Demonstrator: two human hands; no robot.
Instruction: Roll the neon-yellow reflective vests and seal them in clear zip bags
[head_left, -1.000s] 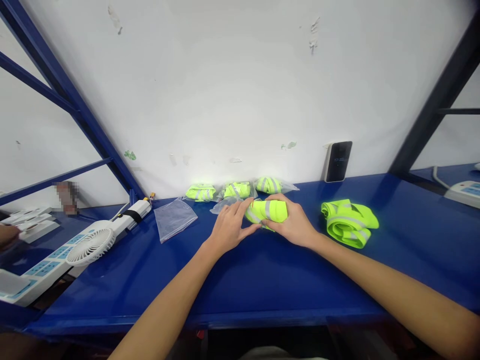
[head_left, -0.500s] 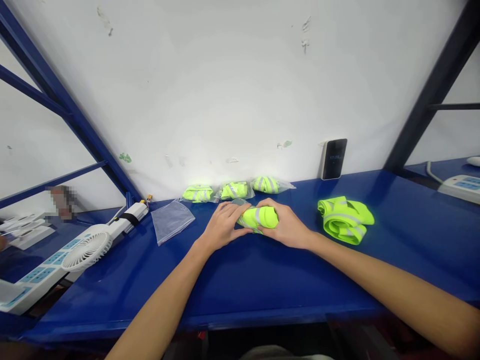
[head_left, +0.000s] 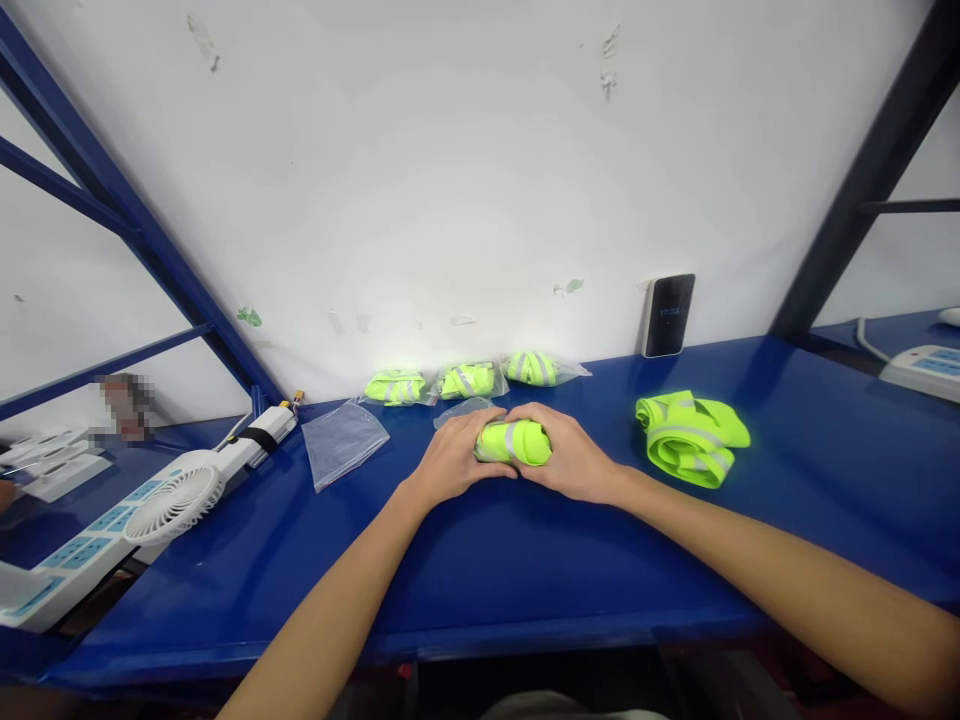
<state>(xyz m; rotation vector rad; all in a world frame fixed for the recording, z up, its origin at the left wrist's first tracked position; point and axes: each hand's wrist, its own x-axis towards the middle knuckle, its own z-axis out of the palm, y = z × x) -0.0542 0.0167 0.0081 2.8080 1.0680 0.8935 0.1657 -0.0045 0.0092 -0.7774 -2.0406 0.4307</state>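
A rolled neon-yellow reflective vest with a silver stripe is gripped from both sides at the middle of the blue table. My left hand closes around its left end, thumb along the near side. My right hand wraps its right end, fingers over the top. Clear plastic shows just beyond my left hand; whether the roll is inside it I cannot tell. Off to the right of my right hand lies another loosely folded reflective vest. A flat clear zip bag rests left of my left hand.
Along the wall sit three bagged vests. A phone-like device leans on the wall at the right. At the left are a white fan and a power strip. Blue frame posts flank the table.
Both hands have drawn slightly closer together around the rolled vest, which shifted a little left and looks shorter. More clear plastic shows beyond my left hand.
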